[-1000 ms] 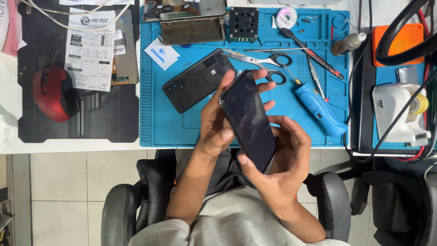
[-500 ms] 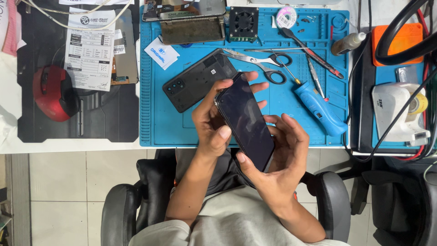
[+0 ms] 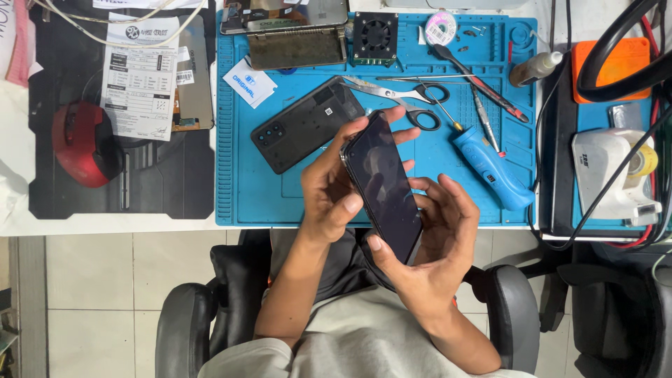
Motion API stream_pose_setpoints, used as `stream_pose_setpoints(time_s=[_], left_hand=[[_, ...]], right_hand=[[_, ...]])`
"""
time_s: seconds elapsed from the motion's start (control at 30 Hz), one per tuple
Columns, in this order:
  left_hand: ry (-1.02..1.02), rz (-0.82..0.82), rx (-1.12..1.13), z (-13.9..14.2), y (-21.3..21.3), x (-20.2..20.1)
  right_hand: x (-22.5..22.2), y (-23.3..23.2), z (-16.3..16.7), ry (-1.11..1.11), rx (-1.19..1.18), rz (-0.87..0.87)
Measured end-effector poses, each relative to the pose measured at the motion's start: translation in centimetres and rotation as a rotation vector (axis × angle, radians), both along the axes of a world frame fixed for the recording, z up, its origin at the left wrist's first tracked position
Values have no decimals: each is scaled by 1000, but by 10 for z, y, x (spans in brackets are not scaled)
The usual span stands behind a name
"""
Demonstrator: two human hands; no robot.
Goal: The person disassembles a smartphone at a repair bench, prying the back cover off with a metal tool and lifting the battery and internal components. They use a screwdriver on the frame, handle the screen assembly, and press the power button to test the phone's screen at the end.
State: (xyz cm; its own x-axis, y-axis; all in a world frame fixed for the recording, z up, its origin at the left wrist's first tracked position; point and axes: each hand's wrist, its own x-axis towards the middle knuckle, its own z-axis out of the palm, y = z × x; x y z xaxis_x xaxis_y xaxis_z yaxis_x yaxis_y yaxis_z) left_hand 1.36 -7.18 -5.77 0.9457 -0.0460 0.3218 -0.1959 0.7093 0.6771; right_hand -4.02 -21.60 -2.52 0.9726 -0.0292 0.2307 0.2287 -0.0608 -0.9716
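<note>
Black and shiny, the phone (image 3: 381,185) sits tilted between both hands, above the person's lap at the edge of the blue mat (image 3: 238,189). The left hand (image 3: 329,192) wraps its top edge. The right hand (image 3: 437,238) cups the bottom, thumb on the glass. Since a moment ago the phone has slid a little toward the left and the grip looks tighter. Behind it lie a black back cover (image 3: 308,124), scissors (image 3: 402,94) and a blue screwdriver (image 3: 490,168).

Phone repair workbench: blue repair mat (image 3: 245,203), scissors (image 3: 402,94), screwdrivers (image 3: 490,164).
</note>
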Motion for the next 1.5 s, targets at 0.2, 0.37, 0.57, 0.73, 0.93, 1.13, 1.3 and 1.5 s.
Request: stream_pose_setpoints(time_s=[0.2, 0.37, 0.57, 0.73, 0.93, 1.13, 1.3, 1.5], left_hand=[[-52, -38, 48, 3, 1, 0], [-47, -51, 10, 1, 1, 1], [-61, -54, 27, 0, 3, 1], [-70, -52, 23, 1, 2, 0], [-78, -62, 7, 0, 0, 2], [-70, -72, -14, -2, 0, 2], [-78, -72, -6, -2, 0, 1], [-80, -62, 1, -1, 0, 1]], right_hand=[[1, -2, 1, -10, 4, 5], [1, -1, 1, -14, 5, 3], [0, -1, 1, -16, 0, -3], [0, -1, 0, -17, 1, -8], [-1, 0, 1, -29, -24, -19], [-1, 0, 0, -36, -27, -20], [-2, 0, 0, -42, -34, -24], [-2, -1, 0, -36, -9, -13]])
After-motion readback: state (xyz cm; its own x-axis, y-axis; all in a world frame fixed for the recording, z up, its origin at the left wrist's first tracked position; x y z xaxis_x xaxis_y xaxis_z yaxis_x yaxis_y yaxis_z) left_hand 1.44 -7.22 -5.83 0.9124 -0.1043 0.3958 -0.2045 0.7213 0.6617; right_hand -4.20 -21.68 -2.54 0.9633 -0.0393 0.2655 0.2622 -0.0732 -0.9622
